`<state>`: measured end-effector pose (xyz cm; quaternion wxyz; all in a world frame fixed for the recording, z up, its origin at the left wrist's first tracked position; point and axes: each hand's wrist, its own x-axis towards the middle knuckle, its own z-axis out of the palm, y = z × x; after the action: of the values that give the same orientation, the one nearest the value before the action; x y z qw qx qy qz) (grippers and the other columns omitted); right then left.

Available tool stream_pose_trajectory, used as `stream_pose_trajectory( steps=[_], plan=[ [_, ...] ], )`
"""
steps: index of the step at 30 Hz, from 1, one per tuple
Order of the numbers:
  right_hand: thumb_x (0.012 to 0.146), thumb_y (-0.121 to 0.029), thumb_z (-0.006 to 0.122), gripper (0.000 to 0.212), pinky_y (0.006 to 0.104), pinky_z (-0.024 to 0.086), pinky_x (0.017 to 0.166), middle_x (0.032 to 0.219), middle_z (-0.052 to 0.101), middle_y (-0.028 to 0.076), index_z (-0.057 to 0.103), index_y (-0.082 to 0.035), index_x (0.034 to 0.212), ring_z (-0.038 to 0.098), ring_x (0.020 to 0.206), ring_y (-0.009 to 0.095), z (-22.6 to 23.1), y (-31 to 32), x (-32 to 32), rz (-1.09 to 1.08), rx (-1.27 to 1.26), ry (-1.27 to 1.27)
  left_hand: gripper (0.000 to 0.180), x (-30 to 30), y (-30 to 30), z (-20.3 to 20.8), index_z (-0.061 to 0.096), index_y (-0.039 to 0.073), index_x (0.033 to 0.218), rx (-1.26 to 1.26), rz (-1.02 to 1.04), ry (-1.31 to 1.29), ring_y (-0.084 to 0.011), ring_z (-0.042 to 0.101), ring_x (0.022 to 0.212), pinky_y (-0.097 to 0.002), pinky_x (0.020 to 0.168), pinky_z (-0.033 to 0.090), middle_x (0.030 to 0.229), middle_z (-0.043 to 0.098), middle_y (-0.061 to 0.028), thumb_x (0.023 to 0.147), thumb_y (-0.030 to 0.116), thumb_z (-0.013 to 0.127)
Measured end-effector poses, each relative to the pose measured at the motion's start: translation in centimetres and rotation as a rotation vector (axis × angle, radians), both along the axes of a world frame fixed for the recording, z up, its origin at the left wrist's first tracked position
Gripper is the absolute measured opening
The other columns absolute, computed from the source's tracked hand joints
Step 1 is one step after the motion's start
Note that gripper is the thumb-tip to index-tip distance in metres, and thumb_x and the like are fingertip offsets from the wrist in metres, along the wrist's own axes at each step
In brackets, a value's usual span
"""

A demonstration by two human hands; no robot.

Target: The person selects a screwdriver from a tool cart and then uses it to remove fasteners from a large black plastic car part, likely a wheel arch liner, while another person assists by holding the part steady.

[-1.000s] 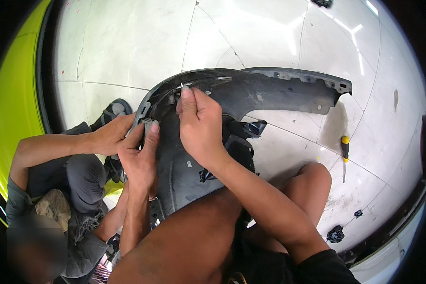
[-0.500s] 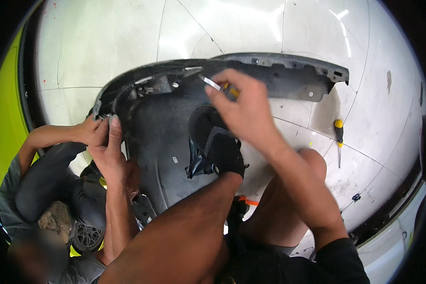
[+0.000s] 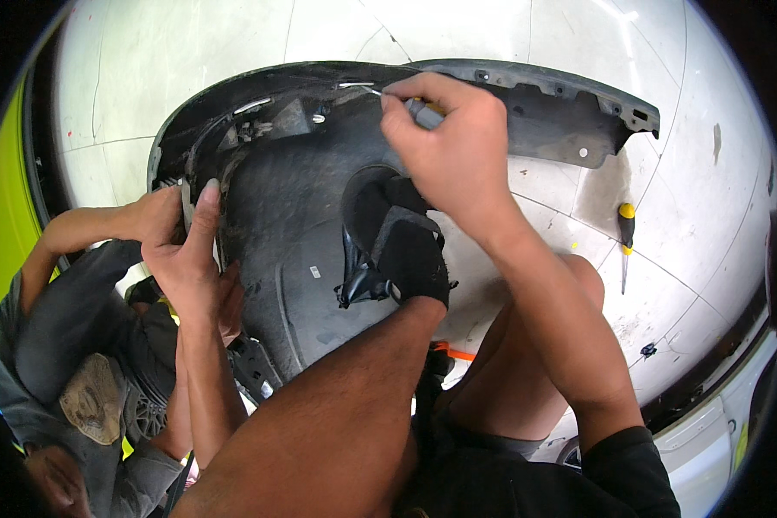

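Observation:
A black plastic car bumper (image 3: 272,229) lies on the floor, its inner side facing up. My right hand (image 3: 449,142) is closed around a screwdriver (image 3: 424,112) with a grey and yellow handle. Its thin shaft points left, the tip at a pale slot (image 3: 356,85) along the bumper's far edge. At the bumper's left end my left hand (image 3: 186,268) grips the edge, thumb raised and the other fingers partly hidden. Next to it, a co-worker's hand (image 3: 157,214) also holds that end. My foot in a black sandal (image 3: 406,250) rests on the bumper.
A second screwdriver (image 3: 627,229), yellow and black, lies on the tiled floor to the right. The co-worker (image 3: 60,319) crouches at the left, before a bright green car panel (image 3: 4,181). A white car part (image 3: 708,457) stands at the lower right.
The screwdriver tip has come to the slot at the bumper's far edge, my right hand moving up with it. The whole bumper sits higher in view. My left hand keeps its place at the bumper's left end.

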<state>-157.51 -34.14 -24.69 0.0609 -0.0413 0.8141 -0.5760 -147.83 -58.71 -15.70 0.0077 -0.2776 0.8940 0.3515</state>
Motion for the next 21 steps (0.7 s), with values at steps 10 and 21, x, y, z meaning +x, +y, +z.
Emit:
stream_pose_trajectory(
  steps=[10, 21],
  plan=[
    [0.077, -0.013, 0.071, 0.016, 0.0386, 0.057, 0.067, 0.070, 0.070, 0.021, 0.076, 0.002, 0.081, 0.069, 0.061, 0.038, 1.3, 0.7, -2.4, 0.192, 0.169, 0.060, 0.012, 0.5, 0.7, 0.1, 0.066, -0.009, 0.094, 0.051, 0.002, 0.077, -0.0082, 0.048, 0.078, -0.0233, 0.070, 0.041, 0.083, 0.057, -0.0003, 0.090, 0.001, 0.070],
    [0.077, -0.018, 0.073, 0.022, 0.0354, 0.057, 0.074, 0.078, 0.074, 0.021, 0.076, 0.003, 0.084, 0.075, 0.074, 0.029, -0.6, -1.0, 0.2, -0.132, -0.161, -0.242, 0.017, 0.4, 1.0, 0.0, 0.067, -0.010, 0.103, -0.016, -0.016, 0.067, -0.0097, 0.054, 0.083, -0.0244, 0.077, 0.045, 0.089, 0.065, -0.0022, 0.093, 0.003, 0.067]
  ],
)
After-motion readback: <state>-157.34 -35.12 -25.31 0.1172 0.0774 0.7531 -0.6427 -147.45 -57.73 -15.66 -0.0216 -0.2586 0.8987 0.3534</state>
